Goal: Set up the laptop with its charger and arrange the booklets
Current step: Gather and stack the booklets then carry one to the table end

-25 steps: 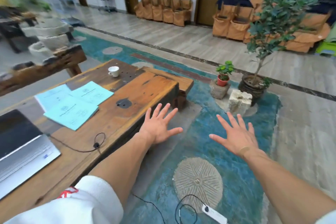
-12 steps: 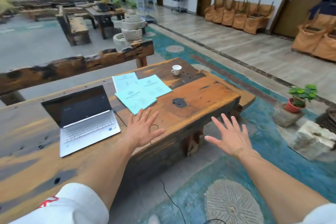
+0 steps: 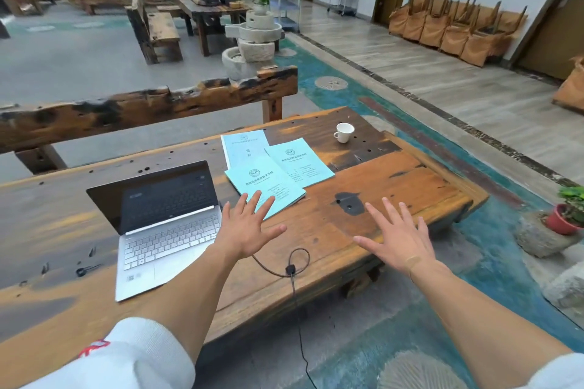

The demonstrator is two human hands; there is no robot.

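While a second ago the view took in mostly floor and only the table's end, the head has since swung left, so both hands now hover over the long rustic wooden table [image 3: 363,230] with the whole work area in sight; judged from that, the person is only arriving and nothing is yet grasped. The left hand [image 3: 248,230] is flat with fingers spread, empty, and the right hand [image 3: 399,237] likewise splayed and empty. Just left of the left hand sits the open silver laptop with its dark screen [image 3: 158,224], apparently off. Just beyond the left fingertips lie three pale turquoise paper booklets [image 3: 271,167], overlapping in a loose fan rather than squared. Nearer than the left palm, the thin dark charger cable [image 3: 292,265] loops on the wood and drops over the table's edge; whether it is plugged into the laptop cannot be told.
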